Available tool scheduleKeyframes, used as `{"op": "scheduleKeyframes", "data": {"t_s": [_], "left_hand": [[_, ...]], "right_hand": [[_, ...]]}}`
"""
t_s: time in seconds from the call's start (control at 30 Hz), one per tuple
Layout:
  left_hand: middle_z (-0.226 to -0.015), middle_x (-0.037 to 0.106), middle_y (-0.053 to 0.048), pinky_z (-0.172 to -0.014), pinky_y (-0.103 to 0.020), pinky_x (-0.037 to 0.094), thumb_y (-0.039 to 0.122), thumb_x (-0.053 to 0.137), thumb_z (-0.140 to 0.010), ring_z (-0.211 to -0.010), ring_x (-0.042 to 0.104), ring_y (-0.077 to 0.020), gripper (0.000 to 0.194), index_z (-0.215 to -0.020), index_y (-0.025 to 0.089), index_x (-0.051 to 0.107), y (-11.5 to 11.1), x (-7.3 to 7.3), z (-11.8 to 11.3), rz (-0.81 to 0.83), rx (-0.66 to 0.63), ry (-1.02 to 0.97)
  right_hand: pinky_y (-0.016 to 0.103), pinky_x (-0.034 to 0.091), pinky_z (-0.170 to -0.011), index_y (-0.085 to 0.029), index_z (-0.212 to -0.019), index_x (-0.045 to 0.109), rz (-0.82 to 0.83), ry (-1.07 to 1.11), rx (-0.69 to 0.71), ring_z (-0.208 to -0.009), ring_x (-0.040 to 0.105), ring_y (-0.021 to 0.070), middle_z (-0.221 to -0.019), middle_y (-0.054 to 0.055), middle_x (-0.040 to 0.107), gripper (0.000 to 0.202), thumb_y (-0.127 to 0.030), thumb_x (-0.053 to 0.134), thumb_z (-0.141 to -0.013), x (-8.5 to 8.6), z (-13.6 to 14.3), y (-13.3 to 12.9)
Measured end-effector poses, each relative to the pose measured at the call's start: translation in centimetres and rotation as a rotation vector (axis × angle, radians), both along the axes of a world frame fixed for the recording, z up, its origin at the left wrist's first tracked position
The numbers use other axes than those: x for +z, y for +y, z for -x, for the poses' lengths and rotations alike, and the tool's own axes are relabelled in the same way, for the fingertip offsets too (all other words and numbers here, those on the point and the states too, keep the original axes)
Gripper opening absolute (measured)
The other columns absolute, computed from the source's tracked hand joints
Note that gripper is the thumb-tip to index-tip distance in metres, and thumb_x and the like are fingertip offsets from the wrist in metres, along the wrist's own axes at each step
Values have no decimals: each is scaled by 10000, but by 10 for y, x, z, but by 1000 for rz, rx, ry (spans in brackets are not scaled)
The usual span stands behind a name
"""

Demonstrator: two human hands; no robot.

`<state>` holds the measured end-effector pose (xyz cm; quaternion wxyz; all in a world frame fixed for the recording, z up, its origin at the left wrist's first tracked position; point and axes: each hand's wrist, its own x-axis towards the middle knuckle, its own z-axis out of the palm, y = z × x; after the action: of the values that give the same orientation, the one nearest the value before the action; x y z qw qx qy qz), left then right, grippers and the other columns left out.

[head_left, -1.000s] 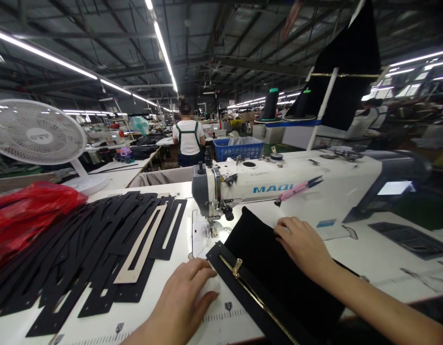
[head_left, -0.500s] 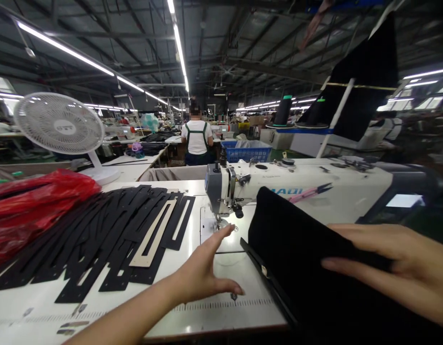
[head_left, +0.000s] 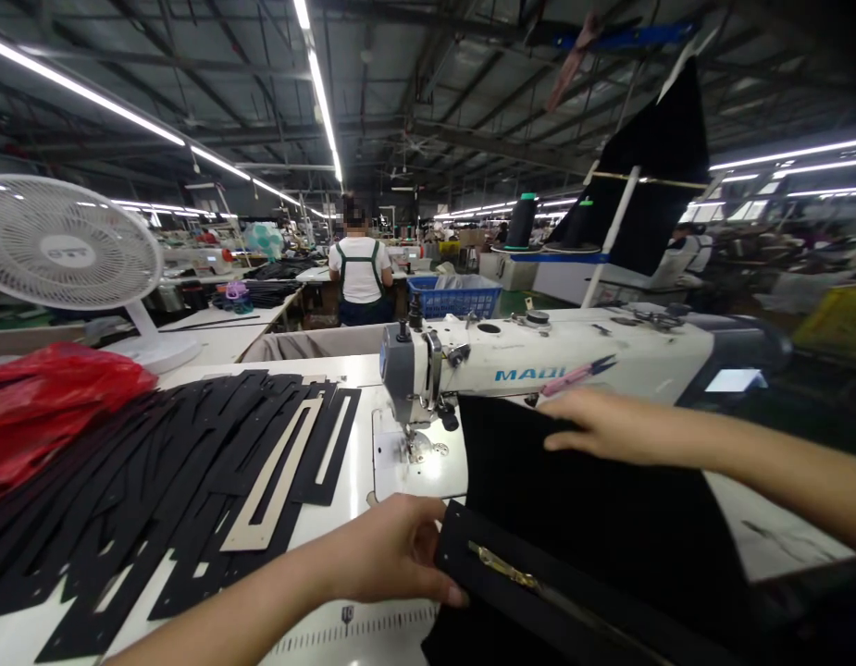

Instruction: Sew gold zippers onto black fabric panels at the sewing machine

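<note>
Lower center, left fingers (head_left: 428,592) pinch black cloth (head_left: 580,499), gold zip (head_left: 503,566) angled; right hand's (head_left: 584,425) grip unclear.

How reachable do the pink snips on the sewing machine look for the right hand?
Probably yes: the right hand shows close beside the pink snips with nothing visible blocking them, but it's at the black fabric.

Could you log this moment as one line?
Left hand: at zippered strip's end | right hand: on black fabric | sewing machine: beyond fabric | black pieces: heaped left
</note>
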<state>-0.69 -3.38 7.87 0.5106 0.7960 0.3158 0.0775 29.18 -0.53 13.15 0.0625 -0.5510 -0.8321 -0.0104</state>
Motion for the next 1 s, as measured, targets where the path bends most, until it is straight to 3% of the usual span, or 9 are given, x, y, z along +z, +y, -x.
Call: {"op": "scheduleKeyframes", "data": {"t_s": [0.1, 0.17, 0.3, 0.37, 0.5, 0.57, 0.73, 0.9, 1.0], "left_hand": [[-733, 677, 7, -594, -263, 461, 211, 734, -673, -638, 613, -177, 446, -1095, 205, 588, 19, -13, 4, -431, 81, 211], [-761, 672, -8, -640, -288, 467, 171, 660, -747, -682, 613, -184, 293, -1034, 207, 615, 29, -14, 4, -661, 105, 219], [-984, 626, -77, -819, -388, 450, 138, 495, -850, -932, 570, -226, 191, -997, 186, 606, 30, -11, 7, -1043, 285, 1], [-1069, 577, -97, -858, -398, 443, 146, 475, -855, -1011, 535, -232, 226, -1060, 191, 557, 18, -17, 12, -1076, 380, -87], [-997, 574, -64, -735, -300, 498, 204, 553, -802, -863, 582, -189, 212, -1013, 219, 535, -15, -43, 18, -637, 393, -40], [-954, 584, -49, -661, -273, 493, 228, 603, -759, -758, 584, -166, 324, -1071, 224, 514, -26, -54, 12, -363, 420, -10], [-759, 535, 29, -542, -208, 408, 217, 682, -676, -544, 491, -83, 651, -1243, 183, 364, -30, -62, -21, 237, 638, -151], [-537, 424, 111, -443, -171, 295, 310, 745, -638, -414, 351, -51, 720, -1231, 179, 358, -39, -62, -27, 368, 668, -175], [-496, 404, 108, -409, -167, 256, 466, 721, -653, -387, 329, -49, 654, -1165, 172, 439, -46, -63, -18, 409, 644, -181]], "right_hand": [[254, 469, -622, -216, -801, 665, 196, -163, 49, -711, 644, 205, -768, 30, 676, 121, -130, 622, -727, -53, 16, 20], [265, 459, -648, -209, -841, 657, 177, -184, 36, -763, 642, 222, -808, 44, 677, 132, -132, 614, -743, -80, 23, 36], [325, 451, -702, -175, -955, 633, 107, -155, -16, -864, 623, 276, -908, 103, 669, 163, -192, 573, -805, -98, 34, 70], [344, 448, -732, -165, -1000, 624, 75, -130, -46, -902, 613, 287, -961, 120, 662, 193, -203, 550, -826, -99, 36, 85], [332, 441, -787, -170, -1092, 605, 54, -66, -98, -958, 600, 270, -1029, 117, 651, 264, -252, 533, -852, -106, 36, 102], [318, 437, -803, -174, -1113, 601, 51, -38, -119, -985, 590, 260, -1054, 109, 645, 284, -275, 534, -856, -109, 33, 105], [302, 443, -786, -169, -1091, 615, 16, 18, -161, -981, 589, 242, -1062, 97, 644, 319, -368, 454, -903, -115, 29, 104], [344, 456, -741, -175, -1010, 655, -39, 24, -156, -884, 620, 270, -958, 108, 672, 324, -403, 451, -901, -120, 41, 108], [374, 439, -810, -179, -1038, 646, -82, 34, -115, -957, 595, 283, -1056, 120, 642, 304, -382, 471, -895, -124, 50, 115]]}}
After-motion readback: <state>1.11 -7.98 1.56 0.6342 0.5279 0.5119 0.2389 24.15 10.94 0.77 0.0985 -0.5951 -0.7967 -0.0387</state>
